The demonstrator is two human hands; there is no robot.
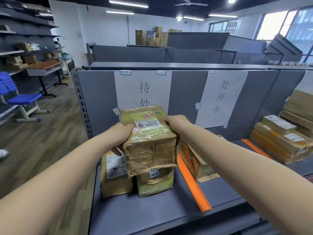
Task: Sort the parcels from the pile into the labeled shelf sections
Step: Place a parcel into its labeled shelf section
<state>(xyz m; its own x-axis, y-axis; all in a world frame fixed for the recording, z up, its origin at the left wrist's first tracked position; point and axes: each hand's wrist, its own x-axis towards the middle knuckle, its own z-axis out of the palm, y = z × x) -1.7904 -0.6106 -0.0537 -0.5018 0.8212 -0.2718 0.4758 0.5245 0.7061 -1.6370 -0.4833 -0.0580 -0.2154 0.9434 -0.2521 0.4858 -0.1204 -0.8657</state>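
Note:
A taped brown cardboard parcel (149, 138) with a white address label is held between both hands over the left shelf section. My left hand (121, 134) grips its left side, fingers curled under the edge. My right hand (176, 121) grips its right top edge. The parcel sits on top of two other parcels: a labelled box (115, 173) at the left and a smaller box (155, 181) under it. A paper sign (144, 89) marks this section on the grey back panel.
An orange divider (193, 184) separates the left section from the middle one, where a flat parcel (196, 160) lies under a second sign (221, 97). Stacked parcels (279, 143) fill the right section beyond another orange divider (254, 148). A blue chair (22, 97) stands left.

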